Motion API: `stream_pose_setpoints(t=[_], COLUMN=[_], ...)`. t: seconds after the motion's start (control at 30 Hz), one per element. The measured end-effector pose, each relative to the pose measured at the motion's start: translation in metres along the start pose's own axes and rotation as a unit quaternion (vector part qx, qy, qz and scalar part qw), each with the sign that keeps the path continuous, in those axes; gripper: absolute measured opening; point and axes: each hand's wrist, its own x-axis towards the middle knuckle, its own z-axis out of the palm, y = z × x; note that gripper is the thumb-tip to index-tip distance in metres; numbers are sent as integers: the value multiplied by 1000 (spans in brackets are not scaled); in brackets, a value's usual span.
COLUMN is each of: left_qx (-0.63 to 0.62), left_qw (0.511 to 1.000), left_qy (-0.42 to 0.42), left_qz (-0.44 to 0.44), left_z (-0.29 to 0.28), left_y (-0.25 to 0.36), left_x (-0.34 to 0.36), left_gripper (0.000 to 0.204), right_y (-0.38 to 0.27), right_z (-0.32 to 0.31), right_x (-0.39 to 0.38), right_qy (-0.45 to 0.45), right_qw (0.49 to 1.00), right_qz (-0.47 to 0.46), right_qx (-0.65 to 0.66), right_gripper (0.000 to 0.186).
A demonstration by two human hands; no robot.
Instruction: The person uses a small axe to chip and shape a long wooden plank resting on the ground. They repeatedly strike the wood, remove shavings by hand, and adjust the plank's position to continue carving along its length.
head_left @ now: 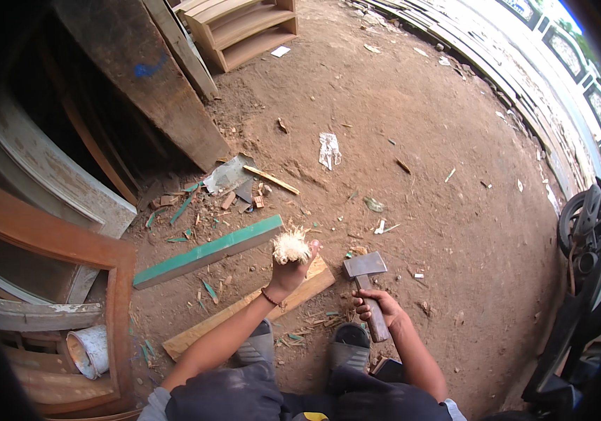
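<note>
While the left forearm slants up across a bare wooden plank (314,281), I've got that hand (290,276) wrapped round a frayed piece, looks like wood (291,249), over the plank's right end, thumb up, shredded top toward my camera; its lower part is hidden. My right hand (387,306) is just off that same end, fingers curled tight on a hatchet (365,266) by its wooden handle, metal head forward, forearm angling in. Green-topped beam (209,250) lies beyond the plank, sandals (255,345) on its near side.
</note>
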Motion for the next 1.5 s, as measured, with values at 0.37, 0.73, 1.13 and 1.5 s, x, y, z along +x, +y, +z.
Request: stream_pose_setpoints(t=[0.37, 0.73, 1.13, 1.5], left_qx=[-48, -236, -385, 49], left_qw=[997, 920, 854, 824], left_qy=[62, 14, 107, 212], left_qz=[-21, -312, -333, -524], left_z=[0, -14, -95, -296], left_y=[5, 10, 1, 37], left_x=[6, 28, 2, -155], left_gripper=[22, 45, 19, 22], right_y=[7, 10, 17, 60], right_z=[19, 27, 25, 144], right_x=[0, 0, -1, 102], right_qy=[62, 87, 267, -54], right_qw=[995, 995, 850, 111], right_qz=[-42, -39, -120, -264], right_qx=[-73, -19, -438, -957], right_gripper=[23, 28, 36, 107])
